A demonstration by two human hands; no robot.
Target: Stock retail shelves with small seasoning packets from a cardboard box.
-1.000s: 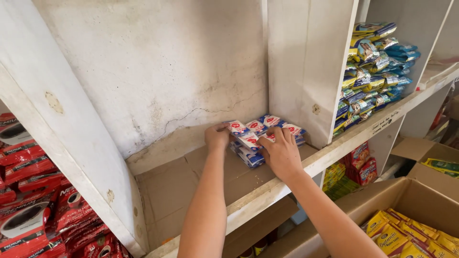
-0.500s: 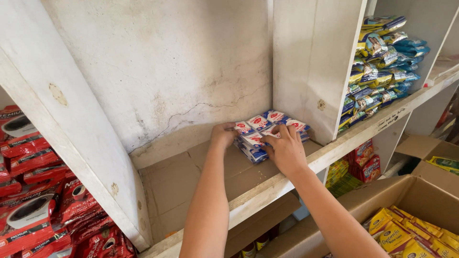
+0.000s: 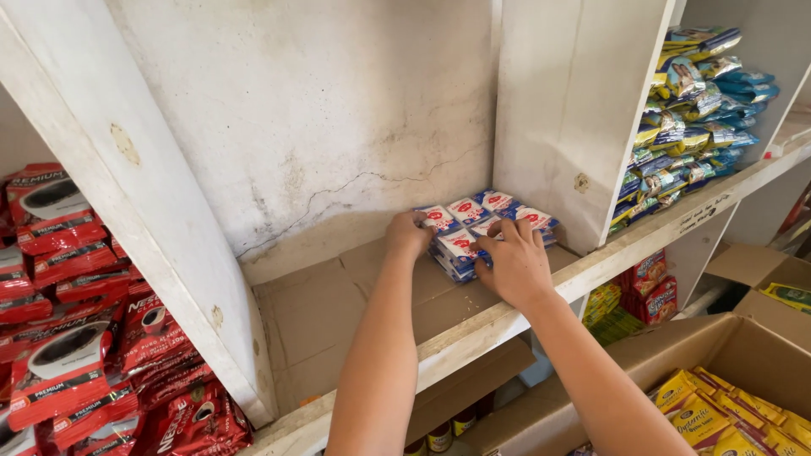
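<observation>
A stack of small blue-and-white packets [image 3: 486, 228] sits at the centre of the frame, on the cardboard-lined shelf [image 3: 338, 312], pushed toward the white divider [image 3: 566, 127] on its right side. The packets are being squared up against one another; by the look of it, the step in hand is the tidying of this little pile. The next move seems to call for a light, even press from both sides, so that the top packets are not tipped off the stack.

The left hand [image 3: 410, 232] is laid against the pile's left end, its fingers curled onto the outer packet; a pressing touch is shown rather than a full grasp. The right hand [image 3: 515, 266] is spread over the near face, fingers bent down onto the front packets, nothing lifted. Both forearms are stretched up from the lower edge of the frame, nearly straight, converging on the pile.

Red pouches [image 3: 76, 338] are heaped in the bay at the lower left. Blue and yellow sachets [image 3: 697, 110] are stacked in the upper right bay. Yellow packs [image 3: 735, 418] lie in a carton [image 3: 591, 380] at the lower right.
</observation>
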